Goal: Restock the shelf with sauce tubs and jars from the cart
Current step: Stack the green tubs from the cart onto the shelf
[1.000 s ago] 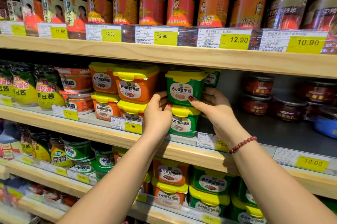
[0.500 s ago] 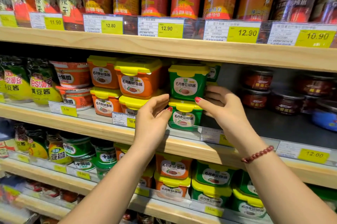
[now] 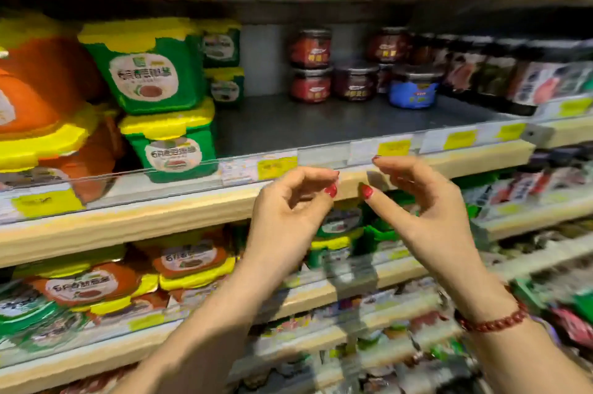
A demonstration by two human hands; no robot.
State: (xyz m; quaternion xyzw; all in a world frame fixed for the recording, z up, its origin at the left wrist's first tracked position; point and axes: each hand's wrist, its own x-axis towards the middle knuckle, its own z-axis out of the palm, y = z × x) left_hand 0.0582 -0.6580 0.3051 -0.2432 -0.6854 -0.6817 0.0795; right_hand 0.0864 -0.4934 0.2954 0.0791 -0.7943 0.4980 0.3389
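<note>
Hands first: your left hand (image 3: 288, 207) and right hand (image 3: 430, 214) hang side by side just in front of the pale wooden front edge (image 3: 192, 217) of the middle shelf. Both have loosely curled fingers with thumb and fingertips apart. They hold nothing and seem to touch nothing. A dark red bead bracelet (image 3: 494, 320) circles your right wrist.

Beyond that edge, behind the clear price-tag strip (image 3: 321, 158), two green square plastic sauce tubs with yellow lids (image 3: 154, 72) stand stacked, just left of the shelf's bare grey deck (image 3: 321, 124). Orange tubs with yellow lids (image 3: 48, 88) sit beside them, further left.

Expect such tubs to be dense for their size, with stiff but slightly yielding walls and slick labels. Take one by two opposite side walls under the lid rim, never by the lid alone.

At the back edge stand small dark-lidded red jars (image 3: 310, 85) in two tiers. Treat them as breakable and wrap your fingers round the body. The cart is out of view.
</note>
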